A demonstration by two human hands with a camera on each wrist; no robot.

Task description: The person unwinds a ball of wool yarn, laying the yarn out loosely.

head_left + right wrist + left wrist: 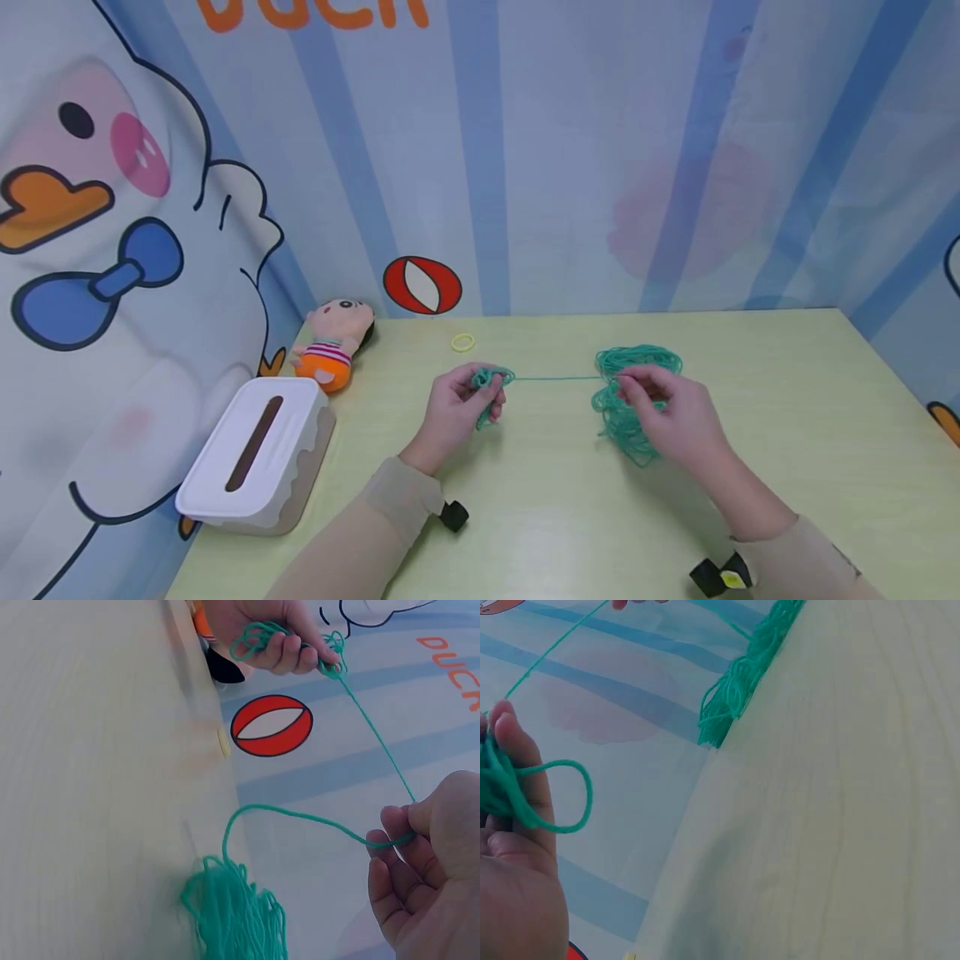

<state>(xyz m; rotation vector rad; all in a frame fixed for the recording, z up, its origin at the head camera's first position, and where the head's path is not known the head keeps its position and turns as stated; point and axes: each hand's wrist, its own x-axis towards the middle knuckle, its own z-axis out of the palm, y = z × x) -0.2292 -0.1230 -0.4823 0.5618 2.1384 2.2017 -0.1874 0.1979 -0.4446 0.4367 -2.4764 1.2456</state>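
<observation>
My left hand (459,406) grips a small looped bundle of green yarn (483,379), and one loop sticks out past the fingers in the left wrist view. From that bundle a single taut strand (558,378) runs across to my right hand (678,412). In the right wrist view, thumb and forefinger of the right hand (431,862) pinch this strand. Its slack side curves down to a larger loose pile of green yarn (236,915) on the table. Seen from the head, the right hand overlaps part of the pile (630,429).
On the pale wooden table (540,517), a yellow ring (462,342) lies beyond the left hand. A small plush doll (333,342) sits at the back left, with a white lidded box (258,450) nearer along the left edge. A printed cloth backdrop (555,167) rises behind.
</observation>
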